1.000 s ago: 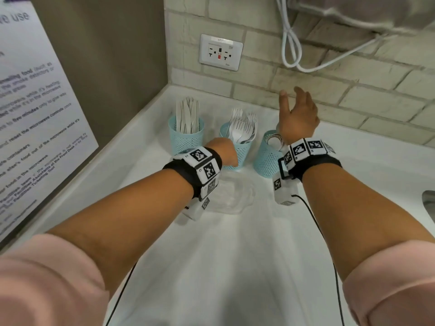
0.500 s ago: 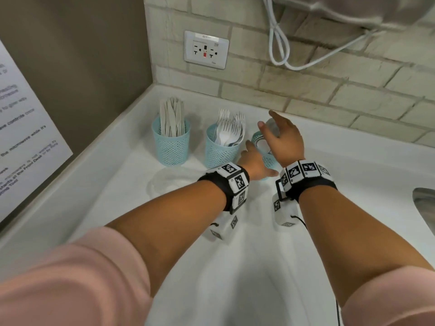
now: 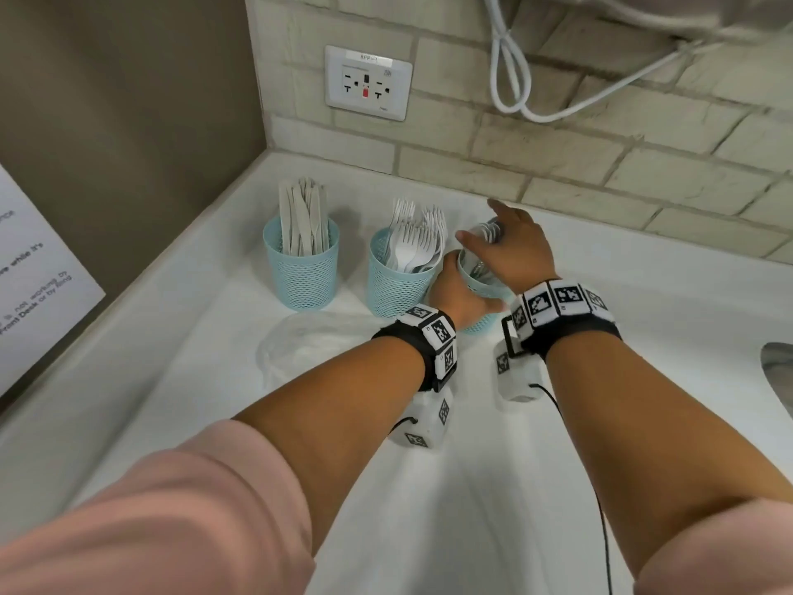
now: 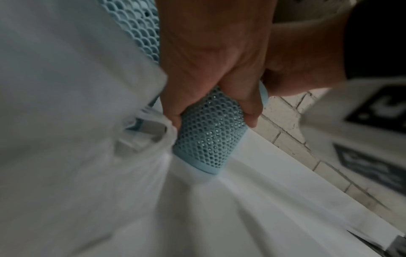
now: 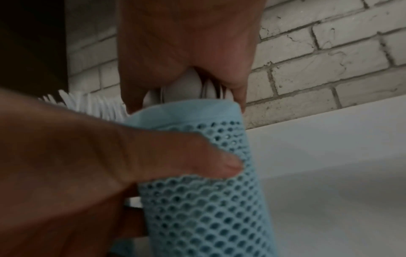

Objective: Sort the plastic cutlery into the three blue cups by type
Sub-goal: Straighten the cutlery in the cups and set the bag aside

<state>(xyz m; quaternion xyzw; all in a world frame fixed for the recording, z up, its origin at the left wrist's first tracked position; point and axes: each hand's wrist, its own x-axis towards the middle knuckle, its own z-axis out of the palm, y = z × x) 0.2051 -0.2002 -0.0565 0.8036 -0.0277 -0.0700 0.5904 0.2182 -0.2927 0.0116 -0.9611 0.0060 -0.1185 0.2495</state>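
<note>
Head view: the spoon cup (image 3: 480, 289), rightmost of three blue cups on the white counter (image 3: 429, 487), is wrapped by your left hand (image 3: 457, 294); your right hand (image 3: 510, 246) curls over the spoons (image 3: 489, 231). Fork cup (image 3: 397, 289) stands just beside, knife cup (image 3: 302, 272) farther left.

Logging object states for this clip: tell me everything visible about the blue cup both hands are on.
The light-blue perforated plastic cup is the rightmost of three on the white counter, with solid bands at rim and base. It looks roughly upright. The left hand grips its wall, fingers wrapped round; the right hand rests on the white plastic spoons inside it.
</note>
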